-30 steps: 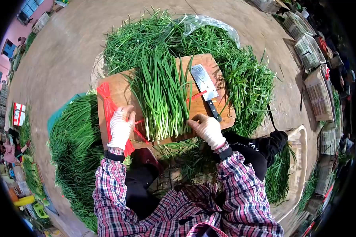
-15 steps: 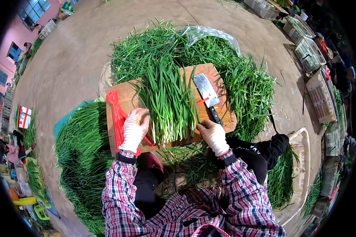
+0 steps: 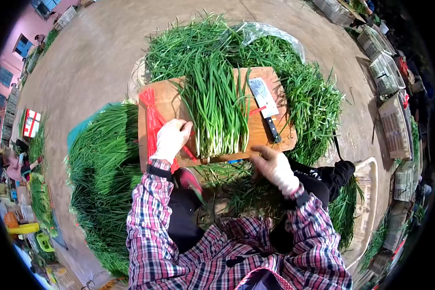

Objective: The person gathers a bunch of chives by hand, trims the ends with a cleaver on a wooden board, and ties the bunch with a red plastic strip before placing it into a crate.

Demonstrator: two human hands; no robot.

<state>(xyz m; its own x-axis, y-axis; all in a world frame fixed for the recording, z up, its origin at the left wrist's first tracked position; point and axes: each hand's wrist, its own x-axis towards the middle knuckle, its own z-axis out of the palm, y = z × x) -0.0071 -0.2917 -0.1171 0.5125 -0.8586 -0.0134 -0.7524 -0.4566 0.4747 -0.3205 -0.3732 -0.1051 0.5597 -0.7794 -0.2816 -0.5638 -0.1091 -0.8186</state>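
A bundle of green stalks with white ends [image 3: 216,106] lies on a wooden board [image 3: 166,96], its white ends towards me. My left hand [image 3: 172,139] is beside the bundle's left edge, over red strips [image 3: 151,123]; its thumb and fingers are close together, and whether they hold anything cannot be made out. My right hand [image 3: 274,167] is at the board's near edge, right of the bundle, fingers apart and holding nothing visible. A cleaver [image 3: 264,101] with a black handle lies on the right of the board, a red strip touching its blade.
Loose greens [image 3: 309,104] surround the board's far and right sides, with clear plastic [image 3: 275,33] behind. A large pile of greens [image 3: 104,169] lies at left. Crates [image 3: 396,125] line the right side. A person [image 3: 17,164] sits at far left.
My right hand has drawn back from the bundle towards me and its fingers have spread. My left hand stays beside the bundle. The whole view has shifted slightly.
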